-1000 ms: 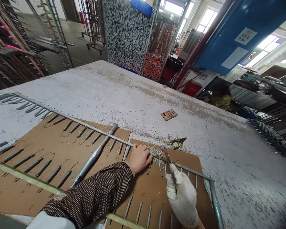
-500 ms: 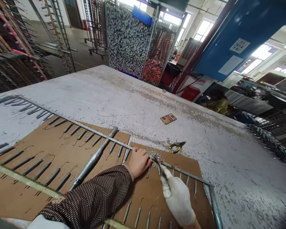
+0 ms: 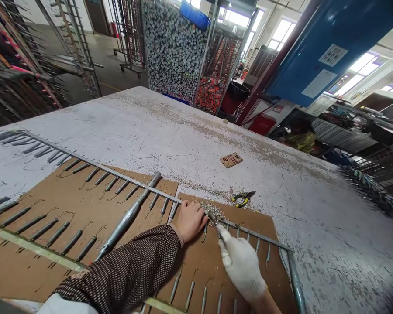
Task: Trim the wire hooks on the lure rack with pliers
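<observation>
My left hand (image 3: 190, 221), bare below a checked sleeve, is closed over a long grey metal bar (image 3: 118, 178) with its fingers bent down on it. In a white glove, my right hand (image 3: 241, 261) grips a narrow dark metal hand tool (image 3: 213, 218) whose exact kind is not clear. The tool's tip meets the bar just right of my left fingers. Grey chips (image 3: 218, 210) lie around that spot. Rows of thin coated rods with wire hooks (image 3: 74, 242) hang from the bars of this frame. A thicker grey tube (image 3: 131, 218) crosses under the bar, left of my left hand.
Brown cardboard (image 3: 196, 257) lies under the frame on a scuffed white table (image 3: 170, 126). Yellow-and-black pliers (image 3: 244, 199) and a patterned phone-like case (image 3: 231, 160) rest beyond my hands. Stacked bars (image 3: 173, 52) stand behind; a person (image 3: 301, 135) is at the far right.
My right hand and the tool have shifted slightly left and up along the bar, with the tool tip nearer my left fingers. My left hand stays on the bar.
</observation>
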